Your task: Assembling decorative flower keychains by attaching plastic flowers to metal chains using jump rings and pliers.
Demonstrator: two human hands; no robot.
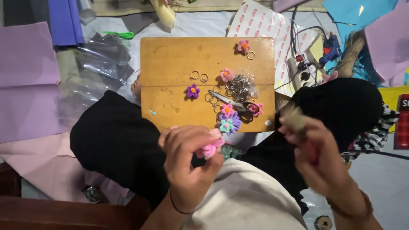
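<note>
My left hand pinches a small pink fuzzy flower between thumb and fingers, low in the middle of the view. My right hand is blurred at the lower right and closed around a stick-like thing with a tan tip and a reddish part; what it is I cannot tell. Just beyond my hands lies a wooden board. On it rest a purple flower, several pink flowers, a teal and purple flower, scissors, metal rings and a bag of rings.
Purple and pink felt sheets and clear plastic wrap lie at the left. A blue glue gun, a power strip and cables sit at the upper right, near blue paper. My legs in black cloth flank the board.
</note>
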